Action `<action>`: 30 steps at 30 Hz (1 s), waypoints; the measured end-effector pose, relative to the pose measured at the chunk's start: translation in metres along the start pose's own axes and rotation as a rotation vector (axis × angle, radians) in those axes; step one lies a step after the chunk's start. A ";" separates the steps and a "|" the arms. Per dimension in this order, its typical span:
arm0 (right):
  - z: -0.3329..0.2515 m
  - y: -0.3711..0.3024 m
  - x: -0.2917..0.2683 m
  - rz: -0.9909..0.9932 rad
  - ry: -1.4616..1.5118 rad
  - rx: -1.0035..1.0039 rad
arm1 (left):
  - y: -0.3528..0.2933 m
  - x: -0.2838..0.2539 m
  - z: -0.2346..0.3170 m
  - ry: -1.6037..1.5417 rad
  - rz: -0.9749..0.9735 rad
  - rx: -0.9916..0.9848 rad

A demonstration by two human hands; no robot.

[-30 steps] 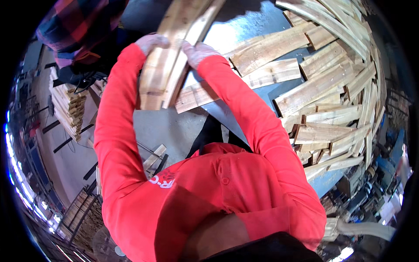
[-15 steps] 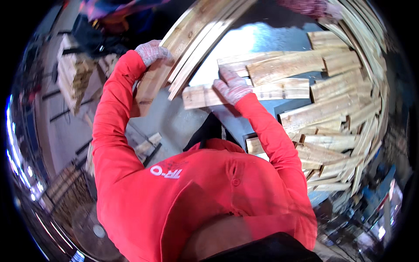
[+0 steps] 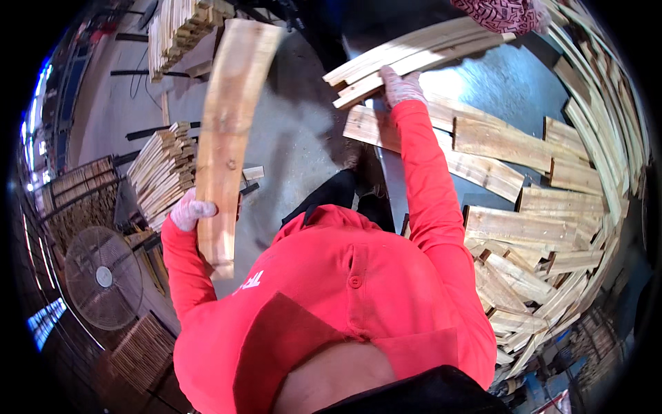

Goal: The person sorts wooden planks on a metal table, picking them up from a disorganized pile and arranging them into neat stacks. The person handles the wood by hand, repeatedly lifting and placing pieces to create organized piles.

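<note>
The wooden board (image 3: 231, 131) looks blurry, and its top end is hard to see. The left hand (image 3: 192, 210) is wrapped tight around it, holding it up. The right hand (image 3: 402, 86) lies flat on thin strips (image 3: 407, 52) on the grey surface (image 3: 510, 90).

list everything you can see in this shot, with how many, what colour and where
held board: one, pale wood, raised at left over the floor
long slats: a few, pale wood, top centre on the table
metal table: one, grey, right half
loose boards: many, pale wood, strewn over the table's right side
slat stacks: several, pale wood, on the floor at left
fan: one, dark wire guard, lower left
another person's sleeve: one, red and dark pattern, top edge
left hand: one, light glove, gripping the held board
right hand: one, light glove, on the long slats
</note>
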State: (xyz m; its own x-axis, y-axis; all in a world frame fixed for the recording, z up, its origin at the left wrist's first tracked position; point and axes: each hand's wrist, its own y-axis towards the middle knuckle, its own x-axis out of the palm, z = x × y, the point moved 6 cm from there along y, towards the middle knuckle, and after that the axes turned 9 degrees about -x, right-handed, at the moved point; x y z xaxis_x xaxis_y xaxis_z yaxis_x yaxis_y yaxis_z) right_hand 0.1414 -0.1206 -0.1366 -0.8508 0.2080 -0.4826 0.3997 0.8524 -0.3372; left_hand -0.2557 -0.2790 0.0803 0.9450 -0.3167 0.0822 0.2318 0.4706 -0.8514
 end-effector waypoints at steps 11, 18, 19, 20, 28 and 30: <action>0.035 0.021 0.007 -0.089 -1.293 -0.466 | 0.019 -0.321 0.023 -0.037 0.813 0.249; 0.049 -0.051 -0.034 0.531 -0.021 0.190 | 0.194 -0.679 0.189 0.570 1.238 -0.017; 0.015 -0.058 -0.011 0.564 -0.116 0.294 | 0.222 -0.743 0.191 0.570 1.295 -0.158; -0.021 -0.086 0.013 0.632 -0.196 0.418 | 0.249 -0.779 0.214 0.577 1.276 -0.135; -0.069 -0.063 0.072 0.604 -0.184 0.491 | 0.410 -0.856 0.361 0.578 1.078 -0.005; -0.081 -0.059 0.082 0.591 -0.171 0.500 | 0.470 -0.849 0.395 0.585 0.907 0.095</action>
State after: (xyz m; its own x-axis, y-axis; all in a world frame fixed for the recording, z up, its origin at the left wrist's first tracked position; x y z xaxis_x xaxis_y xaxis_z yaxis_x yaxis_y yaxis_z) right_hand 0.0201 -0.1150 -0.0906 -0.4018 0.4473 -0.7990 0.9092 0.2987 -0.2900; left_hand -0.8573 0.5365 -0.1846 0.5225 -0.1506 -0.8392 -0.4573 0.7812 -0.4249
